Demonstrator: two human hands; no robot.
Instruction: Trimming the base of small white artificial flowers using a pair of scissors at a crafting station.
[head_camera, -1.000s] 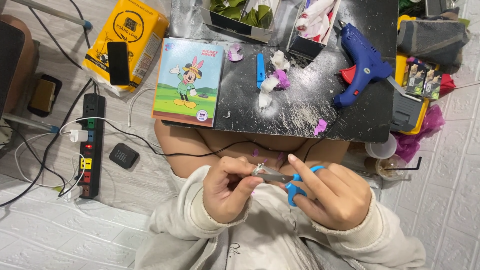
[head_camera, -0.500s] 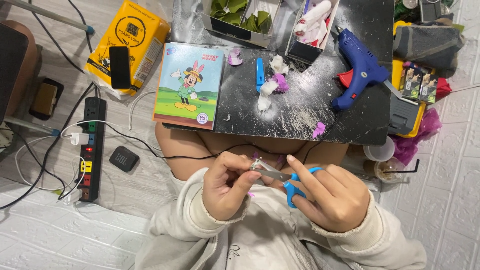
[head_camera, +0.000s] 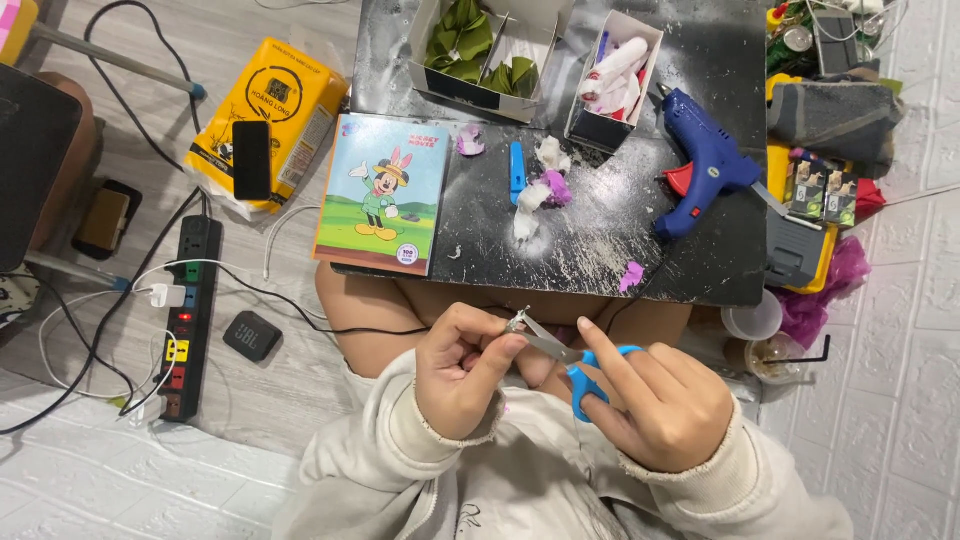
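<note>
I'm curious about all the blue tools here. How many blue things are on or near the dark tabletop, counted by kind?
Blue glue gun: 1
Blue-handled scissors, held in the right hand: 1
Small blue stick-shaped piece on the tabletop: 1
Total: 3

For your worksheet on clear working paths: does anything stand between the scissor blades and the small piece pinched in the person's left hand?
Nothing visible does. The scissors in the right hand reach straight to the small piece at the left hand's fingertips.
</note>
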